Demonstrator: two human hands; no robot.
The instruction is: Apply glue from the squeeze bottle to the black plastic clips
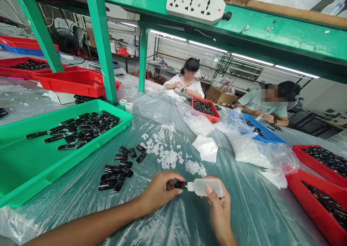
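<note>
Between thumb and fingertips, my left hand (157, 191) pinches a small black plastic piece (179, 185). My right hand (221, 211) is wrapped round a translucent white squeeze bottle (200, 187), tilted on its side. The bottle's nozzle points left and meets the black piece, or nearly so; contact is too small to tell. Left of my hands lies a loose group of similar black pieces (119, 167). Just beyond my hands are a scatter of white flat bits (168, 158) and a pile of smaller white bits (195, 167).
A green tray (51, 173) of black pieces sits left. Red trays (300, 188) line the right edge; a blue tray (268, 136) lies beyond clear bags of white bits (248, 150). Green posts (101, 47) and a beam with a power strip (195, 4) stand ahead. Two people work opposite.
</note>
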